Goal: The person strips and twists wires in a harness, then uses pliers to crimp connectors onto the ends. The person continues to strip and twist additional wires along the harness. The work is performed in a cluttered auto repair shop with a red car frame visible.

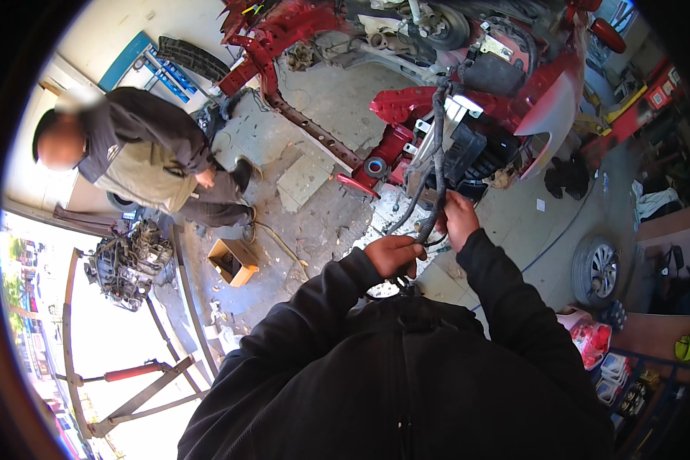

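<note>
A thick black wiring harness hangs from the front of a red car body, which stands stripped open ahead of me. My left hand is closed around the harness near its lower end, thumb on top. Just above and to the right, my right hand grips the same harness, its fingertips partly hidden behind it. A thinner black branch runs beside the main bundle on the left. Behind the harness are a silver metal bracket and a black box-shaped part in the front corner of the car.
At left a person in a dark jacket stands near an engine. An open cardboard box lies on the floor, with a metal hoist frame below. To the right stands a wheel; a blue hose crosses the floor.
</note>
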A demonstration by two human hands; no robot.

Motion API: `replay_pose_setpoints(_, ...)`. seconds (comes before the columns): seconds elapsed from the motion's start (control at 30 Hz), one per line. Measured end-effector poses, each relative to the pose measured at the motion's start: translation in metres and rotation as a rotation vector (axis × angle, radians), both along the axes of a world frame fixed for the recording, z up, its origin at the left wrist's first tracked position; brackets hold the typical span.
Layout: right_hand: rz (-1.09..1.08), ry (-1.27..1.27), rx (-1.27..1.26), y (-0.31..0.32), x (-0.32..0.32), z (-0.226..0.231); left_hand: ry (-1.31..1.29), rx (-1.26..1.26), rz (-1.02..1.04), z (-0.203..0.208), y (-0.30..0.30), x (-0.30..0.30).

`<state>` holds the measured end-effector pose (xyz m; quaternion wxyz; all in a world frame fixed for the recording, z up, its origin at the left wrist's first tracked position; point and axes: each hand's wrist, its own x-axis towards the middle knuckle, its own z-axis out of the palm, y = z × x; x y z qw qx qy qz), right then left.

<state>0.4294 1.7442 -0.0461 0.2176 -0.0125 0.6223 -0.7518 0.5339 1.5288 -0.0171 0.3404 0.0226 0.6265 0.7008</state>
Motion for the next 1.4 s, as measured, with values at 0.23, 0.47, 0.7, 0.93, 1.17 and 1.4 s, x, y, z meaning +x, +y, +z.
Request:
replay_pose_setpoints(0.23, 0.333, 0.295, 0.739, 0.044, 0.110, -0.090, 0.030, -0.024, 0.085, -0.001, -0.014, 0.006)
replay_pose_setpoints(0.47, 0.287, 0.571, 1.197, 0.085, 0.058, -0.058, 0.216, -0.283, 0.068, -0.005, 0.013, 0.005)
replay_pose_setpoints(0.7, 0.324, 0.346, 0.861, 0.023, 0.009, 0.028, 0.447, -0.526, 0.064, 0.001, 0.023, 0.009)
replay_pose_setpoints(0.93, -0.155, 0.607, 0.751, -0.037, -0.035, 0.027, 0.618, -0.806, 0.112, 0.003, 0.049, 0.017)
replay_pose_setpoints(1.17, 0.025, -0.073, -0.010, -0.006, -0.038, 0.024, 0.378, -0.595, 0.036, -0.037, 0.025, 0.023)
replay_pose_setpoints(1.4, 0.140, -0.289, -0.348, 0.012, -0.043, 0.022, 0.214, -0.346, 0.255, -0.075, -0.001, 0.035)
